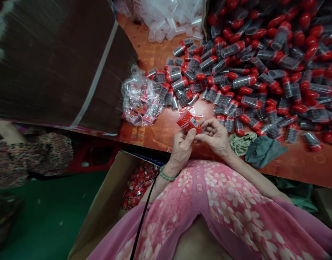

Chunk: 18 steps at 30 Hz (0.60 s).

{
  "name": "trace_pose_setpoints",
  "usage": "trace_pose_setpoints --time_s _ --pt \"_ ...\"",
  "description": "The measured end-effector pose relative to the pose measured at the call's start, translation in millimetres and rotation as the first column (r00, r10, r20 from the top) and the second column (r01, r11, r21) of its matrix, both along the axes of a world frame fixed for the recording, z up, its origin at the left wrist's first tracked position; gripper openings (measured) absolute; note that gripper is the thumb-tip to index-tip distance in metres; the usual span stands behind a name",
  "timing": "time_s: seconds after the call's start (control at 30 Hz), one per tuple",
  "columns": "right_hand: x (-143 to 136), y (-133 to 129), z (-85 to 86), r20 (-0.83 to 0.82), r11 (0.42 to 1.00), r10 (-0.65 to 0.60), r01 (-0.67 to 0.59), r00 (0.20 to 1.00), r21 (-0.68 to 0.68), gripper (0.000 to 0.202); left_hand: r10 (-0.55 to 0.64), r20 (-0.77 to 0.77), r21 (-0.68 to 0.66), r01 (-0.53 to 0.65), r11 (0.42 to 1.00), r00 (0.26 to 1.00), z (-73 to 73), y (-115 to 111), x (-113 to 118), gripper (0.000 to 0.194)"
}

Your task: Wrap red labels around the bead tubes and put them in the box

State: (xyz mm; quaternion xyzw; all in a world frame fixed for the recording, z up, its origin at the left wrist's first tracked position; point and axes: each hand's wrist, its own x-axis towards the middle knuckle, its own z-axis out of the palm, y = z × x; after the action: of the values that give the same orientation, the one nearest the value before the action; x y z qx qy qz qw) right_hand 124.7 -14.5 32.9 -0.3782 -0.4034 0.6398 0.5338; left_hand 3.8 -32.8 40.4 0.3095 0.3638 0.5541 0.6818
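My left hand (182,144) pinches a small red printed packet (189,121) with a barcode on it, thumb on top. My right hand (215,135) is at the packet's right edge, with its fingers curled and its thumb against the lower corner. To the left of the packet lies a heap of clear plastic wrappers (140,94) with red print. Beyond it and to the right spreads a big pile of clear tubes with red caps (241,81), dark contents showing inside.
Two crumpled cloths, one pale (242,142) and one grey-green (263,151), lie by my right forearm. A dark strapped box (60,65) stands at left. An open carton (98,206) with red packets sits below the table edge. Translucent pieces (176,16) are piled at the back.
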Motion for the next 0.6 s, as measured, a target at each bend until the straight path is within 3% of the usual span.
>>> trace_pose_setpoints --time_s 0.27,0.43,0.53,0.6 --pt "8.8 3.2 -4.3 0.062 0.981 -0.075 0.062 0.995 0.186 0.055 -0.052 0.004 -0.043 0.052 0.998 0.999 7.7 -0.4 5.6 0.038" --pt "9.7 2.4 -9.4 0.154 0.982 -0.113 0.087 0.982 0.169 0.061 -0.06 -0.007 -0.059 0.06 0.996 0.998 9.6 -2.4 11.8 0.039" --pt "7.1 1.0 -13.3 0.191 0.985 -0.09 0.06 0.977 0.159 0.065 -0.041 -0.027 -0.057 0.04 0.998 0.999 6.2 -6.2 10.2 0.04" --pt "6.4 0.0 -12.5 0.206 0.984 -0.011 -0.025 0.979 0.174 0.064 -0.023 -0.085 -0.044 0.019 0.999 0.996 3.2 -11.7 3.5 0.041"
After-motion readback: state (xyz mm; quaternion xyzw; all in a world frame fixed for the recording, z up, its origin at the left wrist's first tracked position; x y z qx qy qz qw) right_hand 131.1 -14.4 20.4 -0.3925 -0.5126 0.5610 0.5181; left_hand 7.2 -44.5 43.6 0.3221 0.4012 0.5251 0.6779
